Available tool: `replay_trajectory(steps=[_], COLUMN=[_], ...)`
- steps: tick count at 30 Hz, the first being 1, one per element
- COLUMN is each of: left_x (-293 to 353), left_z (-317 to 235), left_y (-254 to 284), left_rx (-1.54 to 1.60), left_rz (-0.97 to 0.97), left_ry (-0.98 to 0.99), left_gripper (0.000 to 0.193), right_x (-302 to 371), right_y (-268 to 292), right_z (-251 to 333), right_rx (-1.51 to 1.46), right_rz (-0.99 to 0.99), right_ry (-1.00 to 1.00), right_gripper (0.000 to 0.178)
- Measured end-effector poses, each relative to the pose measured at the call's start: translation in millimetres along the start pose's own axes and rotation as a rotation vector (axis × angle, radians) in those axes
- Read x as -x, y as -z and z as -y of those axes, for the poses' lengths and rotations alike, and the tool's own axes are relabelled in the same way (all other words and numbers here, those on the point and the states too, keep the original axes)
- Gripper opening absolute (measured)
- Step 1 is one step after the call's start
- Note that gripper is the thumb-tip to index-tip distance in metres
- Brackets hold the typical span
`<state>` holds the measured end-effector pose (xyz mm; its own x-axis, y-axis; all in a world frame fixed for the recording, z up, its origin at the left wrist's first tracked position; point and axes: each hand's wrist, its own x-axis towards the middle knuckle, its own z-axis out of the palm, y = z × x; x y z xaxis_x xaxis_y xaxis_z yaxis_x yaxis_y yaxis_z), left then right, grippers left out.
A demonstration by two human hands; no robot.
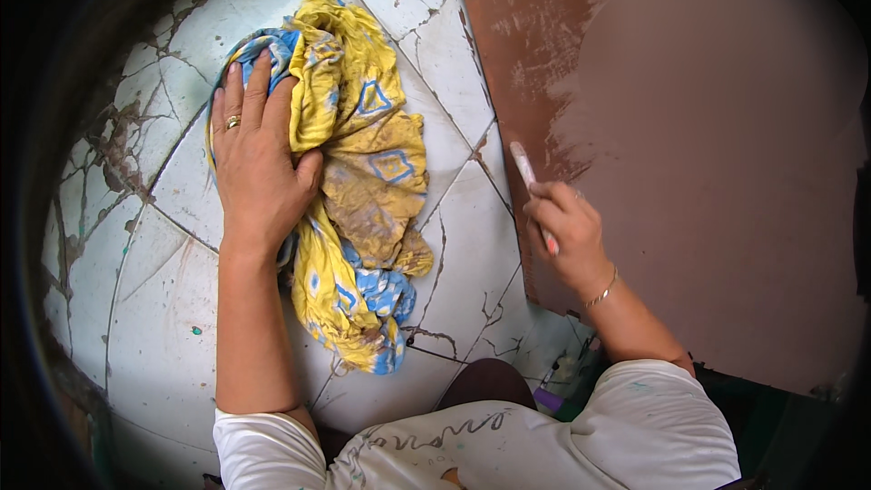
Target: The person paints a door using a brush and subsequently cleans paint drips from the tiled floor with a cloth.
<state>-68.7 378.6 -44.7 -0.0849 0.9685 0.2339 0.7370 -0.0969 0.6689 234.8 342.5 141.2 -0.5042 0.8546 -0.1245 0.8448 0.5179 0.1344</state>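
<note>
My left hand point(259, 154), with a ring on one finger, lies flat on a crumpled yellow and blue cloth point(376, 172). Its fingers are stretched over the cloth's upper left part, and the cloth shows brownish stains. My right hand point(570, 227) is closed around a slim whitish stick-like tool point(523, 166). One rounded end points away from me, and an orange-pink end shows below the fingers. That hand is over the left edge of a large brown board point(717, 181). Dull mauve-brown covers most of the board, with a streaky redder strip point(522, 45) along its left side.
Cracked white tiles point(172, 290) with dark joints and chipped patches form the surface under the cloth. A small purple thing point(547, 399) shows near my body, beside a dark rounded shape point(488, 384). Dark green material lies below the board's near edge.
</note>
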Motion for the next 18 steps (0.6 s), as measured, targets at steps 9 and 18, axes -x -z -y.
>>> replay_trajectory(steps=[9, 18], left_x=[3, 0], left_z=[2, -3], left_y=[3, 2], left_rx=[-0.010, 0.039], left_rz=[0.012, 0.017], left_ry=[0.039, 0.036], left_gripper=[0.064, 0.066], right_x=[-46, -75], right_y=[87, 43], right_z=[8, -24], right_rx=[0.101, -0.122], right_rz=[-0.370, -0.097], right_ry=[0.004, -0.075], right_gripper=[0.019, 0.019])
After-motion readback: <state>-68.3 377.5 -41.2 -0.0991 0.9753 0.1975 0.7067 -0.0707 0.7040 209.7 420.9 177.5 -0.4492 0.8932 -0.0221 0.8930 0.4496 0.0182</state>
